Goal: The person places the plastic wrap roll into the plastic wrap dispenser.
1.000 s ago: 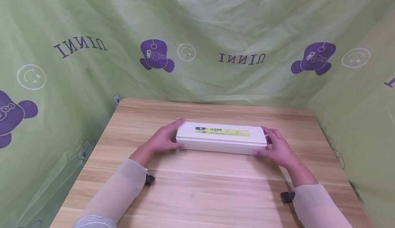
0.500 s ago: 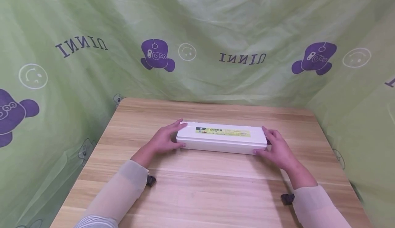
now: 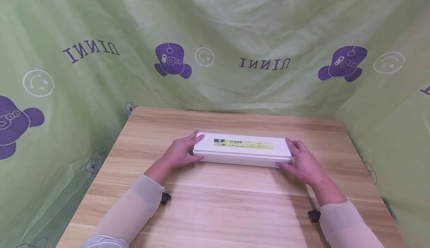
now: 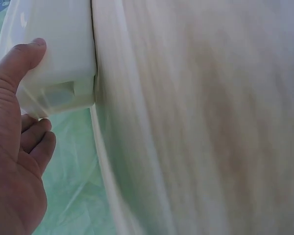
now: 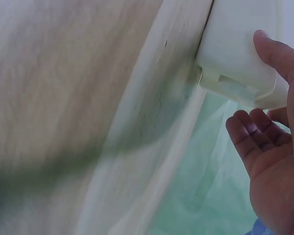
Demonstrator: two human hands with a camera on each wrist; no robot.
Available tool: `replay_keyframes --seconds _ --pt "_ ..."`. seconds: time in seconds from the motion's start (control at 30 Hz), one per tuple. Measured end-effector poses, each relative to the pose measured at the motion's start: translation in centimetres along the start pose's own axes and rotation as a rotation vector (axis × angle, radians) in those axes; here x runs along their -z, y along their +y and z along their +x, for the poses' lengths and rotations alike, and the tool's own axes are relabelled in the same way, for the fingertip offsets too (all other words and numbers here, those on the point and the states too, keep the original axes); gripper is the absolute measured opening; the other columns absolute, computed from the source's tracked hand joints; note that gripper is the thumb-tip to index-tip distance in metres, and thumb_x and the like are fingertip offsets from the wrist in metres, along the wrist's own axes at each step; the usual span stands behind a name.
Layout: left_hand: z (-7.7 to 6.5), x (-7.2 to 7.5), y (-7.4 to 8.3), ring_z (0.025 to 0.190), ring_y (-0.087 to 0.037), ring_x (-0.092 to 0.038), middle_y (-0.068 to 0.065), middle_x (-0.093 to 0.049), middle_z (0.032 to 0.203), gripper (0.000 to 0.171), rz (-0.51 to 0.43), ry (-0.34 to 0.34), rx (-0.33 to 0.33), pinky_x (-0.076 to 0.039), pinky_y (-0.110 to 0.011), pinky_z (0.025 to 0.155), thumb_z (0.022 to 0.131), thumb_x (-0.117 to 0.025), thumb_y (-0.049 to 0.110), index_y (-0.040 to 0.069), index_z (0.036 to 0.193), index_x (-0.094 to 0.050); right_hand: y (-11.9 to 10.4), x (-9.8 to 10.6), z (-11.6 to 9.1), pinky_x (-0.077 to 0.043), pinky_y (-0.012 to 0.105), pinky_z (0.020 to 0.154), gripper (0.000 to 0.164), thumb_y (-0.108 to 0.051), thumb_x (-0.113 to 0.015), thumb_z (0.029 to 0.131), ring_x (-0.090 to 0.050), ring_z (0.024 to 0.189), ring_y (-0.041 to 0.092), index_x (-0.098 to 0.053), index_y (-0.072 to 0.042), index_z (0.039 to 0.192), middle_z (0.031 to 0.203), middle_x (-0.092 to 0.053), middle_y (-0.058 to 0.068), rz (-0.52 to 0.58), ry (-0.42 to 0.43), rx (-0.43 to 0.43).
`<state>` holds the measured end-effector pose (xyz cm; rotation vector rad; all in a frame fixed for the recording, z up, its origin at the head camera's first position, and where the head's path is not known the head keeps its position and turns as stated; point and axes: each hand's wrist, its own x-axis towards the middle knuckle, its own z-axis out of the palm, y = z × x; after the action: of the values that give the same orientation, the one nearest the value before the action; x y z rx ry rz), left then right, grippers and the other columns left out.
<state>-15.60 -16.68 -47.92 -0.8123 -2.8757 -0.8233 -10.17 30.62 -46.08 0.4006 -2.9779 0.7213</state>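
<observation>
A long white lidded box (image 3: 242, 161) with a yellow-green label (image 3: 243, 144) on its top lies on the wooden table. My left hand (image 3: 178, 152) grips its left end, thumb on the front side and a fingertip over the lid's edge. Its other fingers curl beside the box's recessed end, as the left wrist view shows. At the other end my right hand (image 3: 305, 165) holds the box, thumb on the front side and index finger at the far top corner. In the right wrist view, the remaining fingers (image 5: 255, 134) are bent beside the end recess.
The wooden table (image 3: 215, 207) reaches back to a green curtain (image 3: 215, 87) printed with purple figures, which also hangs along both sides. Small black devices sit at the left wrist (image 3: 165, 198) and the right wrist (image 3: 314, 216).
A finger of my left hand has moved from the far left corner onto the top of the lid. The box and my right hand have hardly moved.
</observation>
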Motion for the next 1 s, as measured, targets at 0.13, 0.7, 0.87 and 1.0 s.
replay_keyframes --seconds 0.13,0.7,0.87,1.0 --pt "0.1 0.0 0.5 0.133 -0.040 -0.056 -0.007 -0.040 0.161 0.086 -0.003 -0.003 0.023 -0.048 -0.052 0.110 0.080 -0.089 0.045 0.030 0.155 -0.050 0.1 0.3 -0.2 -0.044 0.069 0.106 0.107 -0.050 -0.082 0.086 -0.053 0.124 0.054 -0.026 -0.001 0.163 0.141 -0.048 0.034 -0.110 -0.013 0.000" --pt "-0.3 0.2 0.0 0.144 -0.037 -0.045 -0.003 -0.032 0.167 0.090 -0.012 -0.038 0.061 -0.040 -0.054 0.117 0.081 -0.085 0.054 0.038 0.158 -0.042 -0.4 0.7 0.2 -0.043 0.068 0.106 0.113 -0.060 -0.081 0.082 -0.051 0.128 0.052 -0.026 -0.007 0.164 0.143 -0.056 0.030 -0.169 -0.089 -0.061" --pt "-0.3 0.7 0.2 0.150 -0.033 -0.037 -0.003 -0.028 0.170 0.091 -0.007 -0.082 0.067 -0.034 -0.054 0.120 0.084 -0.079 0.063 0.039 0.161 -0.036 -0.4 0.5 0.0 -0.045 0.068 0.103 0.115 -0.056 -0.084 0.082 -0.053 0.126 0.051 -0.022 -0.005 0.165 0.142 -0.057 0.031 -0.186 -0.092 -0.047" --pt "-0.3 1.1 0.2 0.153 -0.031 -0.031 -0.004 -0.024 0.171 0.096 -0.022 -0.106 0.050 -0.030 -0.054 0.122 0.085 -0.076 0.065 0.033 0.164 -0.032 -0.4 0.5 -0.2 -0.043 0.070 0.104 0.116 -0.059 -0.082 0.083 -0.050 0.129 0.053 -0.021 -0.006 0.165 0.143 -0.054 0.033 -0.166 -0.092 -0.063"
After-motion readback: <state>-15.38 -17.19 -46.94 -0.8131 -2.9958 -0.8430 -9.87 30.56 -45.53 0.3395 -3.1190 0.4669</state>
